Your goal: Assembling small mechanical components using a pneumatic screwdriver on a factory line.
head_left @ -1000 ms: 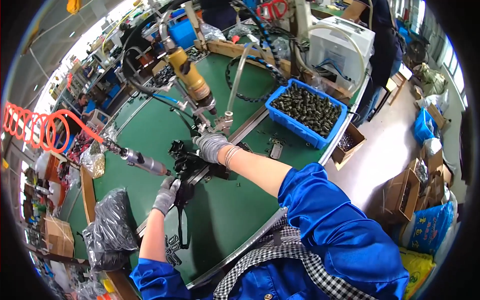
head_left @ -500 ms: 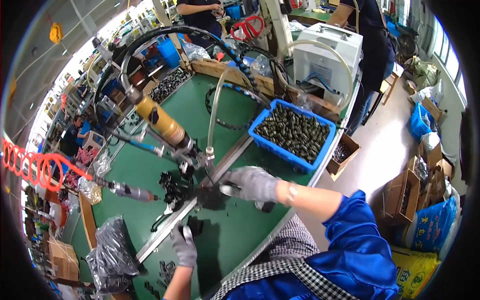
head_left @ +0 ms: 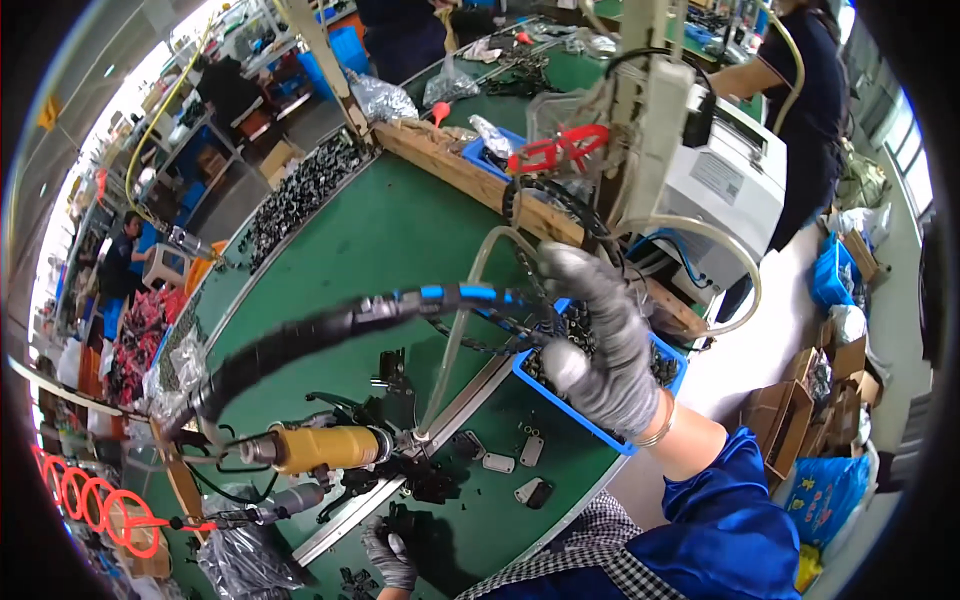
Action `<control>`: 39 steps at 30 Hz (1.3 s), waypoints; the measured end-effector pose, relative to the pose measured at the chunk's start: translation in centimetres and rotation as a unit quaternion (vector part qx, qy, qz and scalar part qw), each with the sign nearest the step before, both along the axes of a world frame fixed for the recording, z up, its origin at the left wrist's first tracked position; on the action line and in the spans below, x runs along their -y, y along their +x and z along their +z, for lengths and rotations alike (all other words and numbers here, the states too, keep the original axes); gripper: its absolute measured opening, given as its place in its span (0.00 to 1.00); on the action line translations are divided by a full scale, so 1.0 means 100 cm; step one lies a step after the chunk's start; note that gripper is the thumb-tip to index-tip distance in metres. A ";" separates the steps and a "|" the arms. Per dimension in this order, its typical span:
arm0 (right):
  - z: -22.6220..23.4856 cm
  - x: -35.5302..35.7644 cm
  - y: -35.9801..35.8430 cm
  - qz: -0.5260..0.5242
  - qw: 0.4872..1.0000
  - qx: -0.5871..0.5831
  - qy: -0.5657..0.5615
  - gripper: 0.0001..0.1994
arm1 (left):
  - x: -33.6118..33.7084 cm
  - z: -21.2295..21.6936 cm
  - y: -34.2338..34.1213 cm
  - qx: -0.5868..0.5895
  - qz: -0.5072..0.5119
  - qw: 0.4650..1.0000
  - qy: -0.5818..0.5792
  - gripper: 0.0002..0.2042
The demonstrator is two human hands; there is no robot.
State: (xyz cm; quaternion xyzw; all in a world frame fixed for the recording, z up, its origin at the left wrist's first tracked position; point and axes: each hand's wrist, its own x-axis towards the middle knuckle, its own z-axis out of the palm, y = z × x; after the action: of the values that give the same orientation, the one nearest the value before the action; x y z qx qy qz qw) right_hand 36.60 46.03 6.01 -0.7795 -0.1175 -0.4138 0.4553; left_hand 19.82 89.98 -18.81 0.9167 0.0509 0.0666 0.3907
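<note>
My right hand (head_left: 612,345), in a grey glove, is raised over the blue bin (head_left: 600,432) of small dark parts. Its thumb and fingers are spread, and nothing shows between them. Low on the green table, my gloved left hand (head_left: 388,556) is closed around a small black part (head_left: 402,518), partly hidden by the fingers. Just above that hand, a yellow-bodied tool (head_left: 330,449) lies almost level, its tip by a cluster of black lever-like parts (head_left: 425,480). Small flat plates (head_left: 498,462) rest to the right of this cluster.
A thick black hose (head_left: 300,340) with blue bands arches across the table. A metal rail (head_left: 350,520) crosses the tabletop. Red coiled air line (head_left: 100,515) and a grey plastic bag (head_left: 245,560) are at left. A white machine box (head_left: 725,180) stands behind; another person (head_left: 805,110) works beyond it.
My right hand has risen from the middle of the table to above the blue bin, its fingers spreading. The yellow tool has swung from slanted to nearly level. The whole view has shifted.
</note>
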 end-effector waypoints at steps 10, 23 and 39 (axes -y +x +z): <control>-0.012 -0.029 0.018 0.221 0.962 -0.157 -0.016 0.28 | 0.035 0.027 0.003 -0.041 0.141 0.989 -0.029 0.26; -0.025 -0.052 0.034 0.205 0.972 -0.109 -0.027 0.22 | 0.060 0.048 0.017 -0.045 0.180 0.934 -0.307 0.29; -0.029 -0.064 -0.010 0.065 0.990 -0.122 -0.028 0.34 | 0.006 -0.020 -0.002 -0.016 0.069 0.972 -0.226 0.27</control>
State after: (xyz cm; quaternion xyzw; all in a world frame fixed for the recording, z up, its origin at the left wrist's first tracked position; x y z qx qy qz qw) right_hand 35.56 52.43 3.09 -0.8273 -0.1230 -0.2814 0.4704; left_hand 19.59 89.41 -20.83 0.8001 0.1335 0.0656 0.5811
